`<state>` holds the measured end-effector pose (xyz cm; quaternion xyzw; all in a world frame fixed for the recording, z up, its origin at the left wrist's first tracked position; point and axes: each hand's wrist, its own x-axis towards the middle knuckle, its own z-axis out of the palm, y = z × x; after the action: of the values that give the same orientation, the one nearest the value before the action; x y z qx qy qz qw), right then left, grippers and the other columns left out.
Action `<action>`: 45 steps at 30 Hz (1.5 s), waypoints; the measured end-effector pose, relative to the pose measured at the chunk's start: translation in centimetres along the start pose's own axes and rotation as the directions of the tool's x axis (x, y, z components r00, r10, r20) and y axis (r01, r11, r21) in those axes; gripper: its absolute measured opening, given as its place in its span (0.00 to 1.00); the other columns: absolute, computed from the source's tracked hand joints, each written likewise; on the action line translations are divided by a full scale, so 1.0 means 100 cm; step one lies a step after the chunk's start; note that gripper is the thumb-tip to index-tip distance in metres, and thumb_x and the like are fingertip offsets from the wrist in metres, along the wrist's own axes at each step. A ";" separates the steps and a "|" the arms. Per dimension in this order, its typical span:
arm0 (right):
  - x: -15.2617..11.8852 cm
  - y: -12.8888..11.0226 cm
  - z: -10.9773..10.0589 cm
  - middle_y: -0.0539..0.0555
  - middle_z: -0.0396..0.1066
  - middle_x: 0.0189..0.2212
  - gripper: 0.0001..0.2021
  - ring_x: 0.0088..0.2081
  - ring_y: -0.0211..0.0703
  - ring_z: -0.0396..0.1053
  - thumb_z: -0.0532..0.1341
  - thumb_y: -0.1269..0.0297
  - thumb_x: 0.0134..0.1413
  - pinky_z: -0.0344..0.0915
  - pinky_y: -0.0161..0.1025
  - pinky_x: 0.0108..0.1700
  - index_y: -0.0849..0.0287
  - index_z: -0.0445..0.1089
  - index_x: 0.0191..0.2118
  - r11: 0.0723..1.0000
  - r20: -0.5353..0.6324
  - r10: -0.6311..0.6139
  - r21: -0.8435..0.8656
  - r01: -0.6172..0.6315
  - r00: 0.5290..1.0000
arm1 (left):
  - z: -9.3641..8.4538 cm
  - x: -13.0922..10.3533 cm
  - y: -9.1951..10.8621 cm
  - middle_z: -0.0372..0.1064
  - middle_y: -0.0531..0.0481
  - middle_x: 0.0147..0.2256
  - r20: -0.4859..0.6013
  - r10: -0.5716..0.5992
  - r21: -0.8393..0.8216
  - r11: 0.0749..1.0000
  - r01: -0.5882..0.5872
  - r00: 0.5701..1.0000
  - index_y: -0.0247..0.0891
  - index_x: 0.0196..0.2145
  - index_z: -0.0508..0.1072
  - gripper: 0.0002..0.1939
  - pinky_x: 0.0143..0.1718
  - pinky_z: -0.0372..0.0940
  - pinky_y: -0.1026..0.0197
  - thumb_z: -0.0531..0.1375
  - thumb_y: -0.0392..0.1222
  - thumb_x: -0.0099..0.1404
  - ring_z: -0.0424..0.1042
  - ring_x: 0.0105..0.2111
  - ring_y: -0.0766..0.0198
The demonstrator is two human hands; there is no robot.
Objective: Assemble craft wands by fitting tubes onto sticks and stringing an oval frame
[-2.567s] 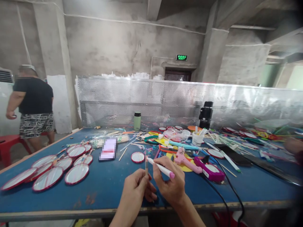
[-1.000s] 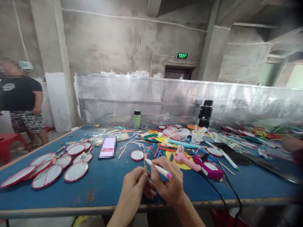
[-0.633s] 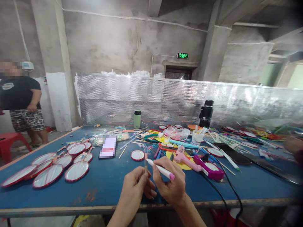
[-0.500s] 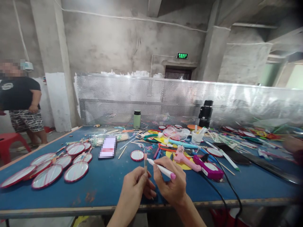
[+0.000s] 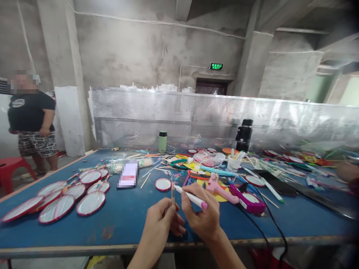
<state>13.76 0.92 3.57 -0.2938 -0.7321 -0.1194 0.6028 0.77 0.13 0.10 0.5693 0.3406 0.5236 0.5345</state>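
Note:
Near the front edge of the blue table, my left hand (image 5: 161,220) pinches a thin, light wooden stick (image 5: 173,198) held upright. My right hand (image 5: 203,213) grips a white marker with a pink end (image 5: 195,198), and its tip points left at the upper part of the stick. Whether tip and stick touch is too small to tell. Just behind the stick lies a small round disc with a red rim (image 5: 163,184). Right of my right hand are a pink glue gun (image 5: 221,189) and a purple device (image 5: 248,200) with a cable.
Several red-rimmed discs (image 5: 91,203) spread over the left side, beside a phone (image 5: 129,175). Farther back stand a green bottle (image 5: 162,142), a white cup (image 5: 233,163) and a black flask (image 5: 244,136). A person (image 5: 33,119) stands at far left; another person's blurred hand (image 5: 346,172) shows at right.
The standing person at the left has shifted slightly to the right. My hands, the stick and the marker have hardly moved.

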 end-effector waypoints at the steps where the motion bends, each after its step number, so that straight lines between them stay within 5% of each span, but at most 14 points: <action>1: 0.000 0.000 0.000 0.50 0.70 0.24 0.05 0.25 0.37 0.67 0.57 0.73 0.55 0.64 0.35 0.29 0.58 0.69 0.33 1.000 -0.002 0.002 -0.003 -0.002 1.000 | 0.000 0.000 0.000 0.74 0.48 0.21 0.001 0.000 0.000 1.000 0.000 1.000 0.38 0.29 0.65 0.14 0.20 0.66 0.64 0.56 0.52 0.62 0.75 0.19 0.61; 45: -0.004 0.003 0.001 0.50 0.69 0.25 0.06 0.26 0.36 0.65 0.59 0.77 0.53 0.62 0.34 0.30 0.59 0.68 0.34 0.997 0.028 -0.013 0.073 0.011 1.000 | -0.001 0.002 -0.003 0.74 0.49 0.20 0.009 0.008 0.013 1.000 -0.008 1.000 0.37 0.29 0.65 0.13 0.20 0.66 0.64 0.56 0.50 0.63 0.74 0.18 0.61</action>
<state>13.92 1.05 3.11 -0.2689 -0.7463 -0.0918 0.6020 0.77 0.36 -0.14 0.5763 0.3395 0.5210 0.5302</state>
